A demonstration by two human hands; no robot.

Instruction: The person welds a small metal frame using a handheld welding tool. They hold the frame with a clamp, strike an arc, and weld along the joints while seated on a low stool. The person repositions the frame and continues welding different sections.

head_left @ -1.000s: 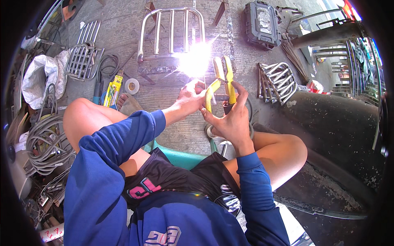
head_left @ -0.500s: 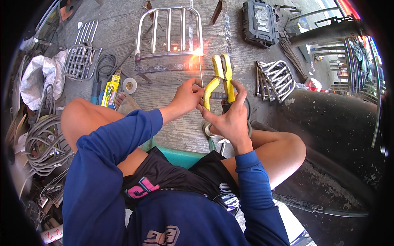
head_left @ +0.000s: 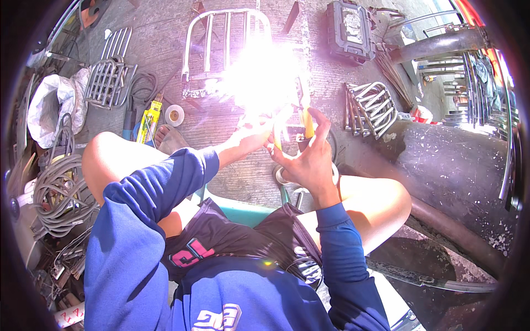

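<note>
A fierce white welding arc burns at the near right corner of a shiny barred metal frame [head_left: 207, 47] on the floor ahead of me, and its glare swallows that corner. My right hand [head_left: 312, 165] grips a yellow electrode holder [head_left: 309, 126], its fingers wrapped round the lower part. The holder's upper jaws are mostly lost in the light. My left hand [head_left: 248, 138] is closed close beside the holder, at the lower end of the thin welding rod. Glare washes out its fingertips and the rod itself.
Stacked barred frames [head_left: 110, 83], a white sack [head_left: 52, 110] and coiled cable [head_left: 63, 193] lie to the left. A yellow box [head_left: 148, 124] stands near my foot. Bent tubes [head_left: 372, 107], a black case [head_left: 350, 33] and a big dark cylinder [head_left: 452, 165] are on the right.
The small orange glow at the frame's corner has flared into a large white arc that hides the rod and lights the whole scene. Both hands stay in nearly the same place.
</note>
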